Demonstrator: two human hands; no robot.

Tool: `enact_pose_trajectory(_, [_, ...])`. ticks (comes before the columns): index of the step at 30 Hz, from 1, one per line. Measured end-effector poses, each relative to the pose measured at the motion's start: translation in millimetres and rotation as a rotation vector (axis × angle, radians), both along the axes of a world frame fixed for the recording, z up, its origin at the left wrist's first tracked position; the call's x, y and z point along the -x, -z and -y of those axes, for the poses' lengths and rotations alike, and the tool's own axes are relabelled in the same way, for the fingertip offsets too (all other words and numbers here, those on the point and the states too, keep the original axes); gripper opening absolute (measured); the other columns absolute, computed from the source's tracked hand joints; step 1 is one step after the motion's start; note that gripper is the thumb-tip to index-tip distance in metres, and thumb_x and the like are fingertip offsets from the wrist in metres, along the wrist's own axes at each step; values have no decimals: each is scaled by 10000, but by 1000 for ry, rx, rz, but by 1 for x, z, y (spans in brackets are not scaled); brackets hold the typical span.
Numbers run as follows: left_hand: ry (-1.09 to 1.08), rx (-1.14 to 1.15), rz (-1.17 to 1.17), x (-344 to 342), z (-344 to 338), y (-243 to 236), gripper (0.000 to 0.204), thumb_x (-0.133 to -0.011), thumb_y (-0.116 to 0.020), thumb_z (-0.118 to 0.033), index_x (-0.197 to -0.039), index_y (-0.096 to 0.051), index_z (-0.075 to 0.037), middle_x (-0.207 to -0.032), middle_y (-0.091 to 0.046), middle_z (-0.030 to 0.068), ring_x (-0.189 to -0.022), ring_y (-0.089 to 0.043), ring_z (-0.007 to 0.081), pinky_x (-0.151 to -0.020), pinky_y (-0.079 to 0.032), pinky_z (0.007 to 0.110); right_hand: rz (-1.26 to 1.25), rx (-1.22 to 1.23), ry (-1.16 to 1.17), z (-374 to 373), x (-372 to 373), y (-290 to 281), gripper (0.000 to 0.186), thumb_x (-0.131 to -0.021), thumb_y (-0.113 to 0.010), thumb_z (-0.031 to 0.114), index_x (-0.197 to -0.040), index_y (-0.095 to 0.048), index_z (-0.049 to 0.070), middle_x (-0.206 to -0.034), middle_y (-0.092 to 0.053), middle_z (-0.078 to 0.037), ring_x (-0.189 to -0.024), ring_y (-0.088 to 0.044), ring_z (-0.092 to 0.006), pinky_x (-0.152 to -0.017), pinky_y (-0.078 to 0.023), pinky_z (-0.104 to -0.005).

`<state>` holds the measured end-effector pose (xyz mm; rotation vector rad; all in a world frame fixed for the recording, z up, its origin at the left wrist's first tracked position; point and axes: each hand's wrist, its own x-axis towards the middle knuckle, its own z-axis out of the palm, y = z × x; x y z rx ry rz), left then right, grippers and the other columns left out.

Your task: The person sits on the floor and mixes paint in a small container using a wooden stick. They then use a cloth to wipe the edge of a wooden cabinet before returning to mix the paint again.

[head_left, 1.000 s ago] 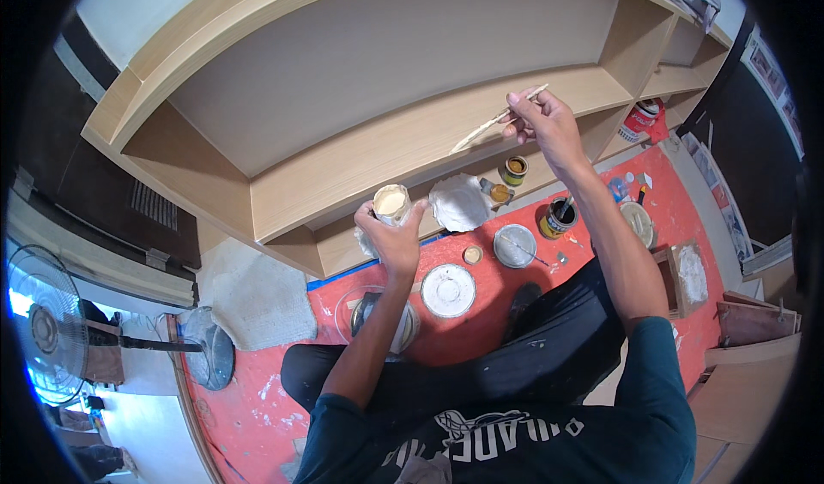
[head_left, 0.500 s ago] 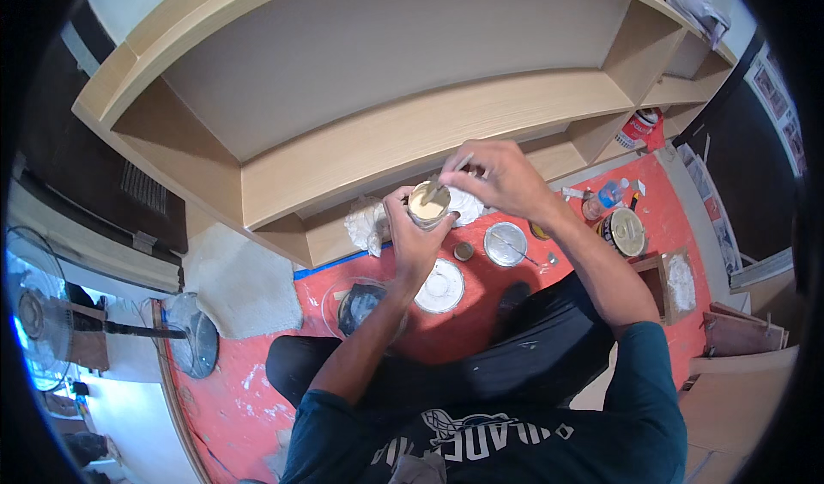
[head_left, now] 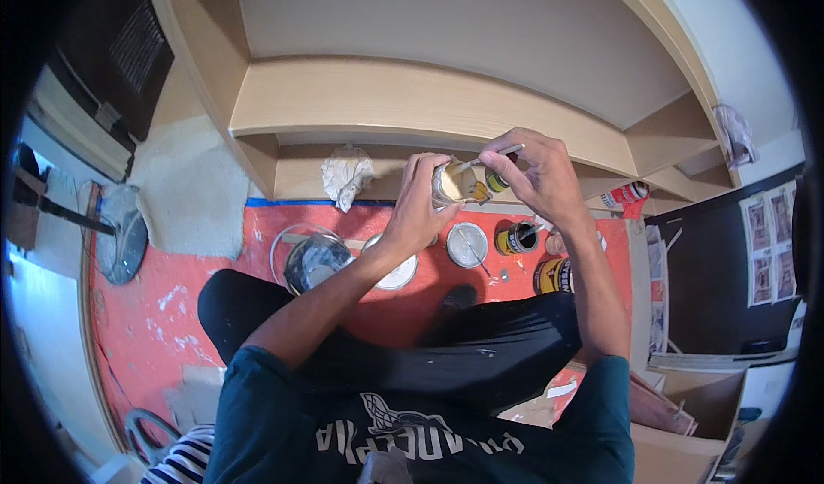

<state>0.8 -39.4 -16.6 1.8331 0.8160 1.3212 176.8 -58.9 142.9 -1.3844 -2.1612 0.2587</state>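
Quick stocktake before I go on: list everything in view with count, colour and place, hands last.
small can: 1, pale contents, held in the left hand
thin brush: 1, light handle, tip at the held can
wooden shelf unit: 1, light tan, ahead
crumpled rag: 1, white, at shelf base
red floor covering: 1, paint-spattered, underfoot
round lids: 2, white-grey, on the covering
open cans: 2 clear, dark with yellow, right of the lids
bucket: 1, clear with dark contents, by left knee
fan: 1, grey, far left
left hand: around the can
right hand: fingers pinch the brush
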Motion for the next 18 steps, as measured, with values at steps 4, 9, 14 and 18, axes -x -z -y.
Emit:
enact_pose_trajectory(4, [45, 71, 0, 3, 1, -2, 684, -746, -813, -9, -1337, -470, 3, -1287, -484, 214, -1263, -494, 416, -1079, -428, 481, 265, 97, -109, -3, 19, -16, 221, -956, -742, 229, -933, -737, 9, -839, -735, -141, -684, -703, -274, -642, -558, -379])
enact_pose_trajectory(9, [59, 111, -15, 4, 1, -6, 655, -750, -779, 10, -1330, -476, 13, -1274, -475, 228, -1257, -481, 442, -1075, -425, 506, 369, 91, -133, -10, 26, -25, 225, -960, -739, 236, -944, -726, 12, -790, -715, -144, -632, -679, -275, -612, -537, -392])
enact_pose_trajectory(14, [20, 79, 14, 8, -2, -4, 656, -763, -778, -9, -1348, -482, -9, -1262, -486, 204, -1262, -498, 398, -1083, -430, 461, 427, 39, -26, -9, 35, -35, 212, -978, -723, 229, -944, -726, 20, -763, -704, -143, -619, -665, -244, -591, -515, -368])
enact_pose_trajectory(18, [25, 119, 33, 9, 0, -6, 646, -765, -774, -3, -1345, -489, -12, -1264, -488, 205, -1263, -497, 405, -1085, -431, 465, 328, 107, -11, -6, 37, -33, 217, -988, -715, 222, -939, -721, 11, -742, -708, -146, -617, -659, -207, -584, -506, -359])
